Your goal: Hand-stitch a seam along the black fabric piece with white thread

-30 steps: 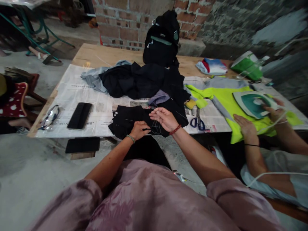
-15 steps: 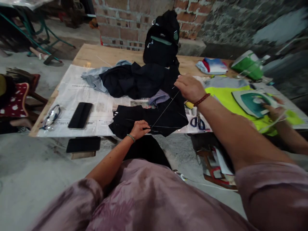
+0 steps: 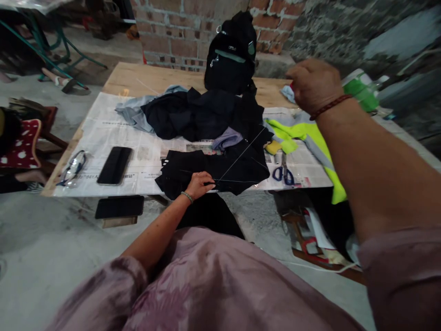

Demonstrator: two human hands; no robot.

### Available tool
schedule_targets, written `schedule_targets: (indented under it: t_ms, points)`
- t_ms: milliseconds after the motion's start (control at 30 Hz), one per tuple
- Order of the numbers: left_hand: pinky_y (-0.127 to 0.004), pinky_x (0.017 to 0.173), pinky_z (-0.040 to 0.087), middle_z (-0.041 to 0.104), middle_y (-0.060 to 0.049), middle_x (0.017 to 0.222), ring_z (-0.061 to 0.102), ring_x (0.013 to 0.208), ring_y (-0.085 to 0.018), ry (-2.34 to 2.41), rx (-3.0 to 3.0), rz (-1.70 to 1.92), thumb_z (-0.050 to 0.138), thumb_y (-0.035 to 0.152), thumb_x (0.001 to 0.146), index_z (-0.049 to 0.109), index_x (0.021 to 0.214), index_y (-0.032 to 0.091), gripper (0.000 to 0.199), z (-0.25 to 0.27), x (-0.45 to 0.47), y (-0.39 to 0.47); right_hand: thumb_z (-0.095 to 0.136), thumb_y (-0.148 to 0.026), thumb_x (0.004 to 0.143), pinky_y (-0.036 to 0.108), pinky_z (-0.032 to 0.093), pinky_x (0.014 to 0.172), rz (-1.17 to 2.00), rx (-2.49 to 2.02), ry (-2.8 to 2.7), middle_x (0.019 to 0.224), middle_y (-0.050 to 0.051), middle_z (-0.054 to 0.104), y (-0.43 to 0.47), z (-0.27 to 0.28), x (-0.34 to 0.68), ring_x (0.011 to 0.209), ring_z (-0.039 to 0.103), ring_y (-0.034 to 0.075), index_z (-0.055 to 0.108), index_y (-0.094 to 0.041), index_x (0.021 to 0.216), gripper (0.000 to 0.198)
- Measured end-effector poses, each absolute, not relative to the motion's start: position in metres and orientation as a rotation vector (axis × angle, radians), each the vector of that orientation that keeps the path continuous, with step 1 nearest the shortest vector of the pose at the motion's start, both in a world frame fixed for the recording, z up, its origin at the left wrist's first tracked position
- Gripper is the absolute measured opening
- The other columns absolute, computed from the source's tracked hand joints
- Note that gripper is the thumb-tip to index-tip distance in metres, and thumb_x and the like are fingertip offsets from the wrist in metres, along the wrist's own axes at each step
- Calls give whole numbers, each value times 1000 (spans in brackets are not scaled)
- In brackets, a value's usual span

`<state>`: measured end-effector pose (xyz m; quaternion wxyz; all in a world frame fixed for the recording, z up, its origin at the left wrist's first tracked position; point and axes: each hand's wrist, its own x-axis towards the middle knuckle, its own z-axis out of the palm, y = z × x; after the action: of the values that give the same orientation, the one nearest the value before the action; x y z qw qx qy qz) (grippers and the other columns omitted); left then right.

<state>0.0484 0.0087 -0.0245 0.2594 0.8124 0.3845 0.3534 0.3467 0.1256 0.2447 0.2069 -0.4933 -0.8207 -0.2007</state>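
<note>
My left hand (image 3: 200, 185) pinches the edge of a black garment (image 3: 248, 158) at the front of the table. From beside those fingers a pale sewing thread (image 3: 241, 157) slants up over the dark cloth toward my right hand (image 3: 315, 85). That hand is raised high on the right, its fingers closed and slightly blurred. The thread fades from sight before reaching it, and any needle in the fingers is too small to make out. Blue-handled scissors (image 3: 283, 174) lie right of the garment, near a small yellow piece (image 3: 273, 147).
A black backpack (image 3: 229, 59) stands at the back, behind a heap of dark clothing (image 3: 193, 112). Newspaper (image 3: 144, 151) covers the tabletop. Left lie a phone (image 3: 115, 165) and glasses (image 3: 72, 166); a neon-yellow and grey garment (image 3: 310, 138) lies right, partly behind my forearm.
My right hand has risen and moved right, away from the black garment, drawing the thread. My left hand stays put. The neon garment has shifted; the iron and the other person's hand no longer show.
</note>
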Motion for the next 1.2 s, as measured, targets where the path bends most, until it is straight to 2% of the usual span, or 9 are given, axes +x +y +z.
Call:
schedule_targets:
  t_ms: [133,200,267,400,500,600,800,1000,1200]
  points:
    - [-27,77,41,63,-3,83,57,80,-13,1059,2202,951,61,27,69,66,74,20,11,-24,48,8,36,-22,85,26,38,82,-345,-1344,-2142,94,6,62,109,214,317,93,53,9,58,-6,96,29]
    - [-27,77,41,63,-2,83,57,80,-13,1066,2198,950,60,25,69,66,74,20,10,-24,48,8,39,-18,83,22,43,65,-71,-1392,-2045,75,3,63,86,180,293,64,56,6,59,-9,92,24]
    - [-28,79,40,63,-2,84,57,81,-13,1070,2195,942,59,24,69,66,75,20,9,-23,48,7,44,-20,80,20,42,52,268,-1417,-2007,65,-1,60,56,134,272,46,50,5,60,-12,89,19]
    - [-31,84,35,64,0,82,57,79,-12,1104,2204,911,58,19,68,65,76,21,10,-21,49,5,40,-29,80,19,39,42,698,-1548,-1728,68,0,61,9,35,266,39,49,6,58,-16,92,25]
    - [-32,85,32,64,2,78,57,76,-12,1142,2233,832,57,17,67,64,75,21,11,-20,49,4,40,-33,78,22,40,45,535,-1705,-1483,64,1,60,-1,-16,290,42,49,9,58,-14,91,29]
    - [-32,84,32,64,2,75,56,73,-11,1136,2280,756,55,16,66,64,74,21,12,-18,50,4,39,-34,78,23,42,52,402,-1703,-1461,65,3,60,6,-38,313,51,52,11,59,-14,89,30]
    - [-30,82,32,64,2,74,56,73,-11,1095,2359,691,54,14,65,63,72,20,13,-12,50,3,39,-33,78,24,43,62,359,-1660,-1446,63,2,59,15,-41,316,59,54,13,60,-15,85,28]
    - [-32,86,30,63,2,76,56,77,-12,1032,2473,616,53,11,65,62,74,21,16,-6,46,-1,39,-33,78,24,43,63,353,-1654,-1442,64,2,60,15,-40,315,60,54,13,60,-16,84,28]
    - [-32,83,33,63,-2,88,55,84,-15,1156,2487,682,59,24,71,62,95,24,24,-6,49,-5,38,-30,80,26,43,67,328,-1601,-1511,68,3,61,13,-38,315,64,55,14,60,-16,88,27]
